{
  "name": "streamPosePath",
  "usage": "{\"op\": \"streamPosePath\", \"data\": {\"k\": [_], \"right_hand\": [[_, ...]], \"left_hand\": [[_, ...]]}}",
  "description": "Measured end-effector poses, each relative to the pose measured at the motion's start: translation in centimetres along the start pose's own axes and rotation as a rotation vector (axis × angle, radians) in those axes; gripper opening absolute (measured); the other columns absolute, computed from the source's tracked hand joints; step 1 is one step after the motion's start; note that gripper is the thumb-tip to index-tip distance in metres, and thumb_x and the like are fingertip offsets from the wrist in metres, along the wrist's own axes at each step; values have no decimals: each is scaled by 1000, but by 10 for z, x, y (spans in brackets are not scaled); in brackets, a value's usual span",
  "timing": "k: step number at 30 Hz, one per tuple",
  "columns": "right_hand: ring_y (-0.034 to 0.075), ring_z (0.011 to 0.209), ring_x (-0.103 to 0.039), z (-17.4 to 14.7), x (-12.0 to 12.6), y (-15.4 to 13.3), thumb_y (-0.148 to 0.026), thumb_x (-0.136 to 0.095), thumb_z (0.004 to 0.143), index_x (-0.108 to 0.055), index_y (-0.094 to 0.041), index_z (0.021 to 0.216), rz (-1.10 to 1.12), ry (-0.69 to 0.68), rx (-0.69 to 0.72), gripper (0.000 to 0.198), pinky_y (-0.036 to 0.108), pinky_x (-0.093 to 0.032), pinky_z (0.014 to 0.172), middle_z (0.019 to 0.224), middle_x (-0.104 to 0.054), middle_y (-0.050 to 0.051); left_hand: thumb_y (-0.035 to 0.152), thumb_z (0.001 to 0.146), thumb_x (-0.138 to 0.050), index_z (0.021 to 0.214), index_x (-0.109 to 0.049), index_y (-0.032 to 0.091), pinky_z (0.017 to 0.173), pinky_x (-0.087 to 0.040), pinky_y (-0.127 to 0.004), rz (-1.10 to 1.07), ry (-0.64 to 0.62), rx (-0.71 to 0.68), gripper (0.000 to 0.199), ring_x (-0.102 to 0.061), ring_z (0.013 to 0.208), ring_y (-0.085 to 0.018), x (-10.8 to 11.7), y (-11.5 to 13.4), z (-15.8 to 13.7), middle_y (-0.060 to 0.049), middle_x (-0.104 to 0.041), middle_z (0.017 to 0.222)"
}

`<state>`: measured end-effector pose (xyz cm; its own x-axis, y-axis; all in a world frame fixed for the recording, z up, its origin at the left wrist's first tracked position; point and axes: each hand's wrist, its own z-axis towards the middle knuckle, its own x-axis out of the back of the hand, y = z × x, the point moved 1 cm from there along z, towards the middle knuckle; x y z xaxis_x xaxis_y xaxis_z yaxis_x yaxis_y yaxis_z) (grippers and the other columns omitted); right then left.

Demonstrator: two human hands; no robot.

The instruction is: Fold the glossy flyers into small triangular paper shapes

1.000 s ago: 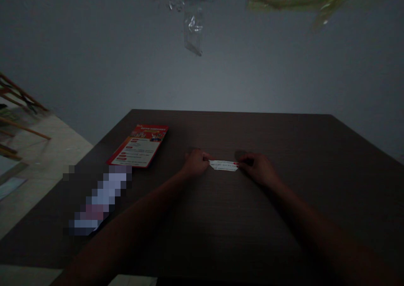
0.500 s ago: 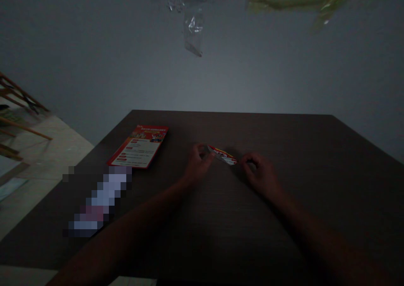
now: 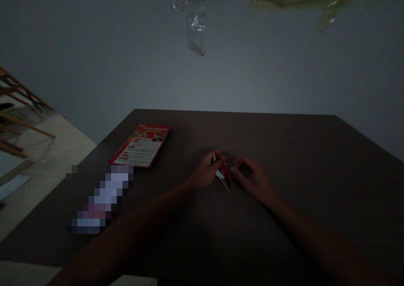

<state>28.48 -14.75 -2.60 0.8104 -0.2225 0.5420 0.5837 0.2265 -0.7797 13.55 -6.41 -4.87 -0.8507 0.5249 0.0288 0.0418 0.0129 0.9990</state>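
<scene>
Folded paper (image 3: 225, 175) (red-and-white) in left hand (image 3: 204, 170); right hand (image 3: 255, 178) close.

Dim grey wall (image 3: 268, 71), pale floor (image 3: 71, 145)

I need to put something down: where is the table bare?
The dark brown table is bare right of the right forearm and along the far edge, right of the flat red-and-white booklet. Crowded: the left side, with booklet and pale pixelated item; the middle, where the left hand holds a small folded red-and-white paper near the right hand.
</scene>
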Motion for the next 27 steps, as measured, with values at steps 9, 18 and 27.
{"op": "streamPosePath", "data": {"k": [9,18,27], "right_hand": [[14,55,-57,2,0,8,-34,-51,81,-58,-19,69,-63,-53,-162,20,25,-42,53,61,-63,0],[14,54,-56,3,-8,11,-34,-53,79,-56,-18,68,-3,-2,-185,20,23,-41,52,60,-62,1],[12,48,-51,5,-8,7,-32,-52,78,-55,-18,67,-79,-28,-186,18,23,-35,48,56,-60,0]], "left_hand": [[19,77,-51,100,-59,14,79,-46,-28,-7,-204,-58,25,-59,90,-18,-11,14,-12,-5,-64,96],[18,74,-54,81,-59,12,62,-44,-23,198,-65,-92,11,-57,70,-15,-13,7,-14,-2,-61,75],[11,70,-51,77,-59,13,59,-42,-21,193,-39,-86,11,-55,66,-13,-11,5,-12,0,-60,71]]}}
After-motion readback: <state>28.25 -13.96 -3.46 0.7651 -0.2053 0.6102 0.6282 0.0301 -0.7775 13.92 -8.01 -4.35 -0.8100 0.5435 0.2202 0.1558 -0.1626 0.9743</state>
